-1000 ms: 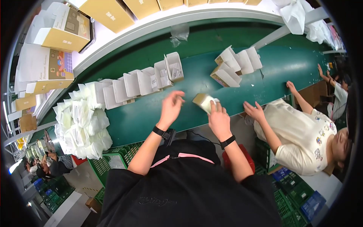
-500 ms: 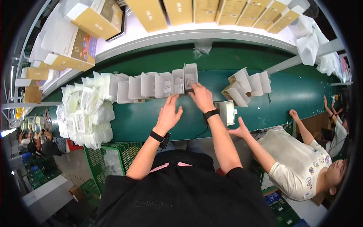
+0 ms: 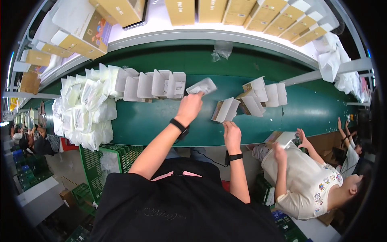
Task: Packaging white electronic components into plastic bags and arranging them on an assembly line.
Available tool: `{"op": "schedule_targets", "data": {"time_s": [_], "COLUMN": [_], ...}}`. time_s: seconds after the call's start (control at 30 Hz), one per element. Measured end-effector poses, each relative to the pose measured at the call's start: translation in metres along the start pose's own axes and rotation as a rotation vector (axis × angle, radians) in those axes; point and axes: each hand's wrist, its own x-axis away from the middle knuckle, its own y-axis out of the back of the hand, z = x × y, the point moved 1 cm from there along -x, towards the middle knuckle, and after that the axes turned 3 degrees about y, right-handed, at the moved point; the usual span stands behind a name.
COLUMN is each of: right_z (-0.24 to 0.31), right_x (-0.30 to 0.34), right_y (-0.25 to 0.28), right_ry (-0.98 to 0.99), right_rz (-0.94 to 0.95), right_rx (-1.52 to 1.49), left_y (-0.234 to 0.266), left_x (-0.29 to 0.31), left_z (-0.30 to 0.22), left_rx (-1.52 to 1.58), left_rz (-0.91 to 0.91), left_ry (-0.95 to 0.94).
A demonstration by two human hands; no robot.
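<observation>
My left hand (image 3: 190,108) is closed on the near edge of a small open carton (image 3: 201,86). That carton, pale grey inside, lies tilted and slightly blurred at the right end of a row of upright open cartons (image 3: 176,86). Little white labels show inside some of the row. Farther right, my right hand (image 3: 232,136) pinches the lower edge of another open carton (image 3: 226,110) with white flaps and a tan printed side. Just beyond it stands a cluster of similar open cartons (image 3: 250,104).
White-wrapped packages (image 3: 90,109) are piled at the bench's left. Tan boxes (image 3: 211,12) line the shelf above the green bench (image 3: 161,129). At right, a co-worker (image 3: 298,177) handles a carton (image 3: 281,139). Green crates (image 3: 125,157) stand below the near edge.
My right hand has brought a carton from the row's right end over to the cluster. My left hand has tipped another carton away from the row. The co-worker now has the nearby filled carton.
</observation>
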Motion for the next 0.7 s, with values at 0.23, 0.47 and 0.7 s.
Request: {"op": "schedule_targets", "data": {"time_s": [0.23, 0.47, 0.7], "right_z": [-0.044, -0.031, 0.024], "right_x": [-0.034, -0.045, -0.044], "right_y": [0.028, 0.021, 0.032], "right_ry": [0.13, 0.235, 0.069], "right_rz": [0.102, 0.234, 0.255], "right_rx": [-0.144, -0.185, -0.049], "left_y": [0.014, 0.042, 0.075], "left_x": [0.023, 0.048, 0.099], "left_z": [0.033, -0.002, 0.097], "left_rx": [-0.111, 0.034, 0.223], "left_rz": [0.071, -0.114, -0.794], "left_ry": [-0.414, -0.389, 0.214]}}
